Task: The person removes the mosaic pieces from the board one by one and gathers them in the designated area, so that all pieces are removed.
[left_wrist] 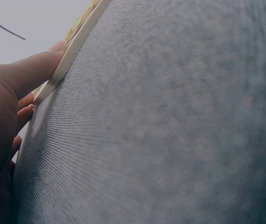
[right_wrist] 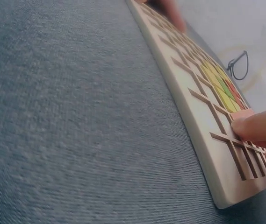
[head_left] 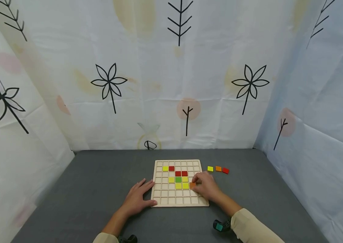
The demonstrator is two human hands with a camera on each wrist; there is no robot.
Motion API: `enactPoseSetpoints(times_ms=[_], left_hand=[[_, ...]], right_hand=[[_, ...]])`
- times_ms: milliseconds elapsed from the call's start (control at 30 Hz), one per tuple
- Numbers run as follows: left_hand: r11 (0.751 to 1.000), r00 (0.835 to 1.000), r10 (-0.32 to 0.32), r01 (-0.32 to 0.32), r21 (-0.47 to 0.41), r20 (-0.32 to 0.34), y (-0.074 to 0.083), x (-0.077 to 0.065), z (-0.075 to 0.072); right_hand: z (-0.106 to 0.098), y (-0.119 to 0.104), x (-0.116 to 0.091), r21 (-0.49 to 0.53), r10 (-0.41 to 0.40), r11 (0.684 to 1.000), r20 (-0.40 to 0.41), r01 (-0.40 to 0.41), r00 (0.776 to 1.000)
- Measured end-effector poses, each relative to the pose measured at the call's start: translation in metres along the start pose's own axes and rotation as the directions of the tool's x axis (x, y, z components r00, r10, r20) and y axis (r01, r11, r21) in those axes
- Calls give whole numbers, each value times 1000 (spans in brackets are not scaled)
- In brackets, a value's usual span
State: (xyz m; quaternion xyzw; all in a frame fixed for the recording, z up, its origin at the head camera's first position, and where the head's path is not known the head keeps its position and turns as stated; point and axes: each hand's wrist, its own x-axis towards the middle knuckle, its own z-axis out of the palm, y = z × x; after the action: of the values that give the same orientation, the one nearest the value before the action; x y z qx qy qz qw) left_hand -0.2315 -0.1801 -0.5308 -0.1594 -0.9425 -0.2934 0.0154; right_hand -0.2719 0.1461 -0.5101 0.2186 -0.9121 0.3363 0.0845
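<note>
A pale wooden grid board lies on the table with yellow, red and green square tiles in several of its cells. My left hand rests at the board's left side, its fingers fairly straight at the edge and its thumb on the near left corner. At the right part of the grid, my right hand pinches an orange tile between thumb and forefinger, right at a cell beside a yellow tile. In the right wrist view, the thumb touches the near edge of that orange tile.
Loose tiles lie beyond the board's right side: a yellow one, an orange one and a red one. Grey cloth covers the table. A patterned white curtain stands around the back and sides.
</note>
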Motion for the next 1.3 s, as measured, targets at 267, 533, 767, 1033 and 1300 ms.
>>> enactPoseSetpoints(times_ms=[267,533,767,1033,1300], left_hand=[[1000,1000,0,-1,-3,-12,1,-1,-2],[1000,1000,2,-2,-6,-12,0,-1,-2],[1000,1000,-7,7,-9,-4,0,-1,-1],[1000,1000,-16,16,7,-1,0,0,-2],[1000,1000,-20,19,14,7,-2,2,1]], right_hand=[[0,-4,-2,20,-36,999,23,36,999],[1,-4,-1,54,-39,998,19,37,999],[-2,-3,2,137,-32,990,-38,37,999],[-10,-2,6,174,35,984,-63,-23,997],[-15,6,7,190,31,982,-196,7,980]])
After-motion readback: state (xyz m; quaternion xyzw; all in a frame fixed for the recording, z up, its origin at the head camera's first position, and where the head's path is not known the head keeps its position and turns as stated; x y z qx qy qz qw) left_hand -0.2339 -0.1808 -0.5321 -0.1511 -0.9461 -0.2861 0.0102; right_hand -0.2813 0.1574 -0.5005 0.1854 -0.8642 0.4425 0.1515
